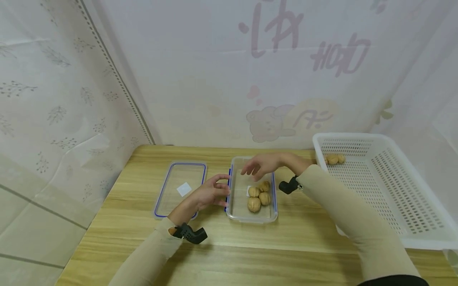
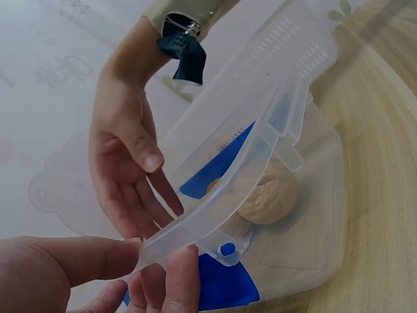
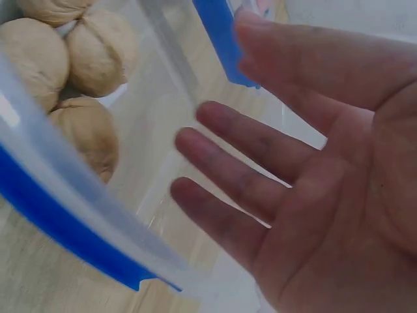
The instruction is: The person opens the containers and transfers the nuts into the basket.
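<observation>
A clear plastic box point(image 1: 236, 212) with blue side latches stands on the table, with several walnuts point(image 1: 254, 204) in its near right part. My left hand point(image 1: 207, 194) touches the box's left wall with spread fingers; in the left wrist view its fingertips point(image 2: 189, 267) lie at the rim beside a blue latch. Above the far end of the box is my right hand point(image 1: 266, 163), fingers loosely bent and downward. The right wrist view shows nothing between its fingers point(image 3: 225, 176), which are apart from the walnuts point(image 3: 88, 137).
To the left lies a clear lid point(image 1: 179, 171) with a blue seal and a white label point(image 1: 184, 189). A white perforated basket point(image 1: 365, 190) occupies the right side, with a few walnuts point(image 1: 332, 159) in its far left corner. A printed curtain point(image 1: 200, 79) hangs behind the wooden table point(image 1: 250, 262).
</observation>
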A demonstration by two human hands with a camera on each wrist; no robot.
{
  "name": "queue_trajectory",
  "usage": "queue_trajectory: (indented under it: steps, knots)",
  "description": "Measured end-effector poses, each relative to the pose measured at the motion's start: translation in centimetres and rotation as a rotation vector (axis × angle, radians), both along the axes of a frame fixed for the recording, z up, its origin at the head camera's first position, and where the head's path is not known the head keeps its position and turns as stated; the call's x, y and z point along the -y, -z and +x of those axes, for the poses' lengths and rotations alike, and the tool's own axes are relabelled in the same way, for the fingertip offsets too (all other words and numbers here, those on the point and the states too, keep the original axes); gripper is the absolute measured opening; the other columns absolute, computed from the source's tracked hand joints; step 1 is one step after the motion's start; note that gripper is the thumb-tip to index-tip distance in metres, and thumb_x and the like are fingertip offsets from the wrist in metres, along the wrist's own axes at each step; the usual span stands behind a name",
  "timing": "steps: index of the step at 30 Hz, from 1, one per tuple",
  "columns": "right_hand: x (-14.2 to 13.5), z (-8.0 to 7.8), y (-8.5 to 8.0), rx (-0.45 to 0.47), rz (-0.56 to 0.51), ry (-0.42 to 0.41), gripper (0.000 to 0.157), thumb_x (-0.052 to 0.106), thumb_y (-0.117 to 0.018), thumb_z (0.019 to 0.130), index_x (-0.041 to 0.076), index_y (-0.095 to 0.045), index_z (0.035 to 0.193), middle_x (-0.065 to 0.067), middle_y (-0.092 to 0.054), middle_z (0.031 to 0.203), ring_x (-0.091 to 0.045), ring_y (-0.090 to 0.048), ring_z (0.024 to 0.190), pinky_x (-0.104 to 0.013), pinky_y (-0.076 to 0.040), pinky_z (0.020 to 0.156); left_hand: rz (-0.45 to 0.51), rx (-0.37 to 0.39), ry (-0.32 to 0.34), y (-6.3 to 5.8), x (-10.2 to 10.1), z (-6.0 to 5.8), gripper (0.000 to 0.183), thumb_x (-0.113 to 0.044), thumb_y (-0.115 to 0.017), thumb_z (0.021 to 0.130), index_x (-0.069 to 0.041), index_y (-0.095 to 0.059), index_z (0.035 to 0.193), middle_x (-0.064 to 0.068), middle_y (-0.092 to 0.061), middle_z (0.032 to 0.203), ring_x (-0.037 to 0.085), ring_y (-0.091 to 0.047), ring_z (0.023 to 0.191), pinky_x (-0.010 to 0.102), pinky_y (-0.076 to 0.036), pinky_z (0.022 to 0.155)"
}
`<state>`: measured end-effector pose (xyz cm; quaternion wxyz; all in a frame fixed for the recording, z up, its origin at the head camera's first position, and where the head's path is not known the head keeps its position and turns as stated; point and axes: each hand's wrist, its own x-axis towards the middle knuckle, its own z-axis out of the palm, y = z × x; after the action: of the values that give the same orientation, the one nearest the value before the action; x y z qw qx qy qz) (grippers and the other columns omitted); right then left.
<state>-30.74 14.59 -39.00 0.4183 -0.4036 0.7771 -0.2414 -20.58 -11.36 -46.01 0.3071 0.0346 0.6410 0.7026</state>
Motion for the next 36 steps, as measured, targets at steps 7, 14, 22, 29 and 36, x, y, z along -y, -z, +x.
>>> queue_trajectory:
  steps: [7,14,22,29,36]
  knots:
    - [1.1,-0.9,0.6,0.094,0.103,-0.048,0.047,-0.004,-0.062,0.095,0.004,-0.058,0.142,-0.014,-0.054,0.145,-0.028,-0.049,0.135,-0.038,-0.043,0.113,-0.009,0.02,-0.018,-0.2,-0.3,0.1,0.063,0.005,-0.061,0.097,-0.004,-0.031,0.152,0.003,-0.055,0.101,0.016,-0.059,0.087,0.032,-0.063,0.068]
    - [2.2,-0.9,1.3,0.119,0.169,-0.102,0.044,-0.002,-0.07,0.091,0.004,-0.064,0.134,-0.008,-0.062,0.125,-0.013,-0.055,0.111,-0.028,-0.049,0.098,0.014,0.03,-0.016,0.0,-0.2,0.0,0.062,0.007,-0.058,0.097,-0.003,-0.03,0.152,0.004,-0.055,0.101,0.016,-0.059,0.089,0.031,-0.063,0.067]
    - [2.7,-0.2,1.7,0.047,0.269,-0.103,0.04,-0.004,-0.07,0.089,0.01,-0.071,0.126,0.002,-0.061,0.105,-0.011,-0.051,0.1,-0.021,-0.046,0.089,0.018,0.024,-0.012,0.0,-0.1,0.1,0.062,0.006,-0.059,0.098,-0.001,-0.03,0.152,0.005,-0.054,0.101,0.017,-0.059,0.087,0.031,-0.063,0.067]
    - [2.7,0.0,1.9,0.006,0.289,-0.098,0.038,-0.004,-0.072,0.088,0.012,-0.074,0.122,0.005,-0.057,0.094,-0.008,-0.048,0.089,-0.019,-0.043,0.077,0.014,0.019,-0.017,-0.1,-0.2,0.2,0.06,0.005,-0.058,0.098,-0.002,-0.031,0.151,0.005,-0.054,0.101,0.017,-0.059,0.087,0.031,-0.063,0.067]
    - [3.2,0.6,2.1,-0.042,0.315,-0.095,0.031,0.005,-0.079,0.087,0.015,-0.075,0.116,0.005,-0.058,0.095,-0.009,-0.049,0.09,-0.023,-0.044,0.08,0.004,0.025,-0.02,-0.2,-0.1,0.2,0.061,0.005,-0.059,0.098,-0.002,-0.031,0.151,0.005,-0.054,0.1,0.017,-0.059,0.087,0.03,-0.063,0.066]
